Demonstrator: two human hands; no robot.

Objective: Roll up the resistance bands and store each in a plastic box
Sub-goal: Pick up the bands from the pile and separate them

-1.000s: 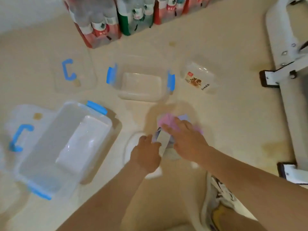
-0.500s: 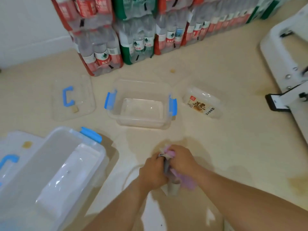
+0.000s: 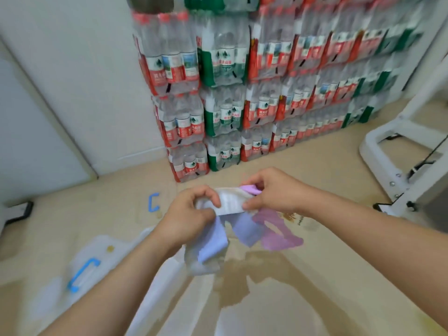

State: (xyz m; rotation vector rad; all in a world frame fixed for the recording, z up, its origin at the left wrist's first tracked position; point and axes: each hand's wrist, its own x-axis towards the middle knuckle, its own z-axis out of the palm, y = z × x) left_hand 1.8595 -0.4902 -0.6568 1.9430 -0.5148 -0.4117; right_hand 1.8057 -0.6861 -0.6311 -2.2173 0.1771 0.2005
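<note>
I hold a bundle of resistance bands in the air in front of me. My left hand [image 3: 191, 214] grips the left end of a white paper sleeve [image 3: 230, 201] wrapped round them. My right hand [image 3: 271, 190] pinches the sleeve's right end together with a pink band [image 3: 278, 230]. Two lavender-blue bands [image 3: 213, 241] hang down below my hands beside the pink one. Low on the left lies a clear box lid with a blue handle [image 3: 83, 274]; another lid with a blue handle [image 3: 153, 202] lies further back. The boxes themselves are hidden behind my arms or out of view.
Stacked shrink-wrapped packs of water bottles [image 3: 242, 88] stand against the wall ahead. A white metal frame [image 3: 400, 151] stands at the right. A white door [image 3: 31, 132] is at the left. The floor [image 3: 315, 170] is beige.
My hands lifted the bands off the floor to chest height, and my head tilted up, so the wall of bottles fills the view. The bands now hang loose below the sleeve.
</note>
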